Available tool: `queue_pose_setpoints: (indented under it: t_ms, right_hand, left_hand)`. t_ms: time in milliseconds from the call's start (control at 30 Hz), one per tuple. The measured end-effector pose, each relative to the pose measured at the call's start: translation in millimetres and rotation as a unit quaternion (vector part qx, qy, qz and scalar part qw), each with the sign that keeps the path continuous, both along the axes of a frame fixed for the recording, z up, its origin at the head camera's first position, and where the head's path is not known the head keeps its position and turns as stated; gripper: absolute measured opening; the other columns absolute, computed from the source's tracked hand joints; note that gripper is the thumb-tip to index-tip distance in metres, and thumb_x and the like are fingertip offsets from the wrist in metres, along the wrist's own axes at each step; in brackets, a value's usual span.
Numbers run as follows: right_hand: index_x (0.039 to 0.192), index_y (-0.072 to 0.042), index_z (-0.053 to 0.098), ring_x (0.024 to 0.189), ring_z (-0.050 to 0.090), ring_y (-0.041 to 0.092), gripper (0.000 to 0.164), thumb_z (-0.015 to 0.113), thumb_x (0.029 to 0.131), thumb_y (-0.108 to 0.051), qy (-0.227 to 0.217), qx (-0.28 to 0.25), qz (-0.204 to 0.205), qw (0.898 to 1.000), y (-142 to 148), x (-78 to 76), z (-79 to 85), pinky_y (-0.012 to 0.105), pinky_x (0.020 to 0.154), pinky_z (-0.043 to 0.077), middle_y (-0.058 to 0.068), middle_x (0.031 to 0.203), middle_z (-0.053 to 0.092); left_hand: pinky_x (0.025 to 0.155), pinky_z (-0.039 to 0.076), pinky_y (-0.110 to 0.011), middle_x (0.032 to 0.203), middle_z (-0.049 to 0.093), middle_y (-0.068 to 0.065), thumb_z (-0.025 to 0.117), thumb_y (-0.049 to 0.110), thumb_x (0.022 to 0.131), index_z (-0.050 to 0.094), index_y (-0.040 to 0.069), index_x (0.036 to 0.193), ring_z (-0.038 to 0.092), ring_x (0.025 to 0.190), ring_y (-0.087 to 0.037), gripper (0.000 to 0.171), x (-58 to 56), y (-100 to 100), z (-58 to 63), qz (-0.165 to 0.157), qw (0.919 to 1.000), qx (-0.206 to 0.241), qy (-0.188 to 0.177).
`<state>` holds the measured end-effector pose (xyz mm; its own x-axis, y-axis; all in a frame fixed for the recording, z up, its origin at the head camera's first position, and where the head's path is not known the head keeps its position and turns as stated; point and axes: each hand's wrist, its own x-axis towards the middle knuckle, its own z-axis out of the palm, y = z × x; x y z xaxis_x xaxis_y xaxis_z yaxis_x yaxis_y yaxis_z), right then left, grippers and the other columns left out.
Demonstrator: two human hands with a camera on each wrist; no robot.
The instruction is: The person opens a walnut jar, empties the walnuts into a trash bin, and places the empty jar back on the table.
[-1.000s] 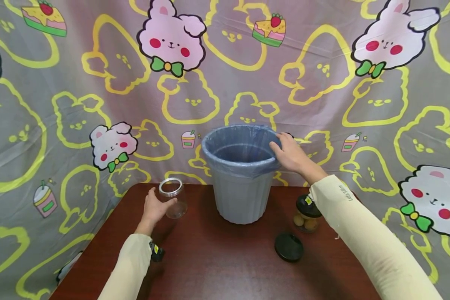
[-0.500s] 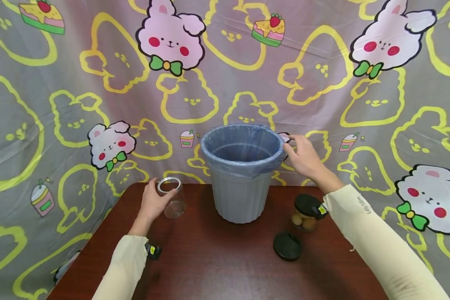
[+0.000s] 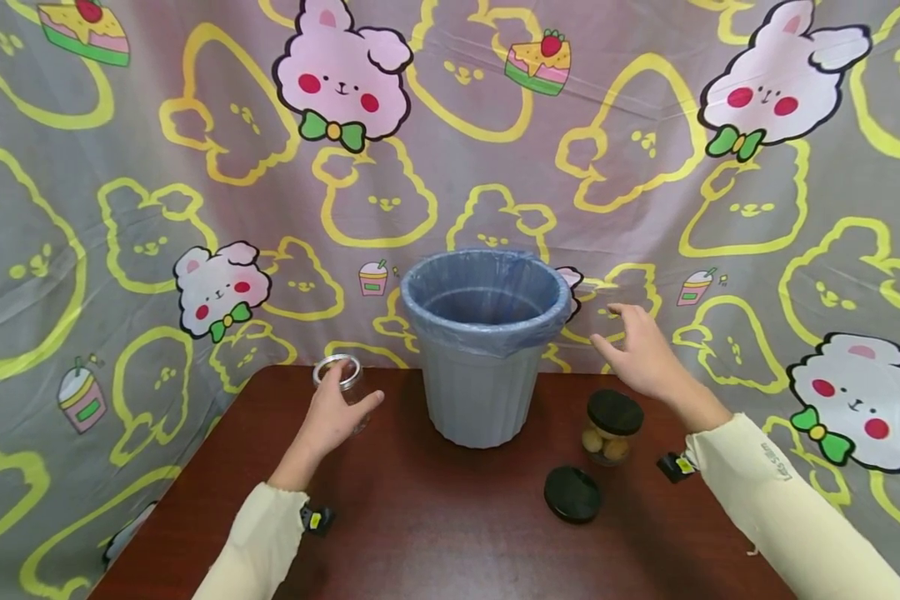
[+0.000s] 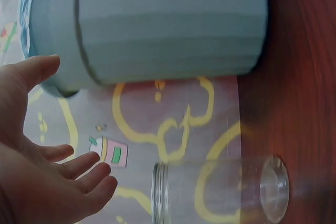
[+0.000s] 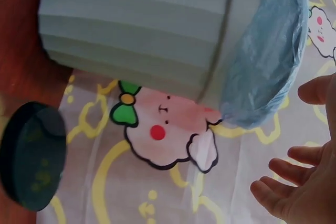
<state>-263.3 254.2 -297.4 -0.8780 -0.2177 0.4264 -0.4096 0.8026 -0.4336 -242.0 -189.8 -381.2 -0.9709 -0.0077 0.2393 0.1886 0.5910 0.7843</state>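
My left hand (image 3: pixel 333 418), fingers loosely spread, hovers near the clear, silver-rimmed cylindrical jar (image 4: pixel 220 192), far left; my right hand (image 3: pixel 647 358), also spread, is right of the blue-lined grey plastic bin (image 3: pixel 482 392), far centre. I seem between grips; holding needs curled fingers.

Bin (image 3: pixel 480 392): blocks you midway along the bench's (image 3: pixel 427 525) back edge.
Left gap: passable for you, between bin and the clear jar (image 4: pixel 220 192) by the back-left corner.
Right side: lidded jar (image 3: pixel 615 414) and black lid (image 3: pixel 572 494) obstruct you.
Curtain (image 3: pixel 457 192): walls you off behind.
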Motion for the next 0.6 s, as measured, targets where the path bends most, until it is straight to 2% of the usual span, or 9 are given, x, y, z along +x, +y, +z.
queue_pose_setpoints:
  t_ms: [133,400,600]
  right_hand:
    - [0.136,0.012,0.033,0.124,0.031,0.048,0.067,0.056,0.093,-0.033,-0.004,0.014,-0.012,1.0,10,4.2,-12.8,0.061,0.097,0.027,0.032,0.132,0.037]
    - [0.135,0.012,0.033,0.123,0.029,0.05,0.078,0.062,0.088,-0.043,-0.021,0.032,-0.025,0.999,26,8.9,-42.1,0.063,0.095,0.027,0.033,0.132,0.036]
    - [0.139,0.011,0.028,0.126,0.025,0.051,0.091,0.064,0.084,-0.052,-0.062,0.031,-0.035,0.997,40,10.4,-64.0,0.064,0.095,0.026,0.033,0.137,0.03]
  left_hand:
    - [0.101,0.035,-0.05,0.144,0.033,-0.021,0.071,0.034,0.083,0.025,0.001,0.145,0.035,0.13,-0.035,0.084,4.9,11,-3.9,-0.025,0.9997,-0.001,0.001]
    - [0.102,0.033,-0.051,0.144,0.038,-0.016,0.073,0.036,0.081,0.029,0.005,0.144,0.035,0.132,-0.031,0.083,13.5,28,-15.8,-0.044,0.9989,-0.012,0.007]
    - [0.101,0.034,-0.051,0.14,0.042,-0.017,0.075,0.033,0.08,0.033,0.003,0.143,0.039,0.129,-0.032,0.082,17.9,43,-26.2,-0.063,0.9974,-0.013,0.031]
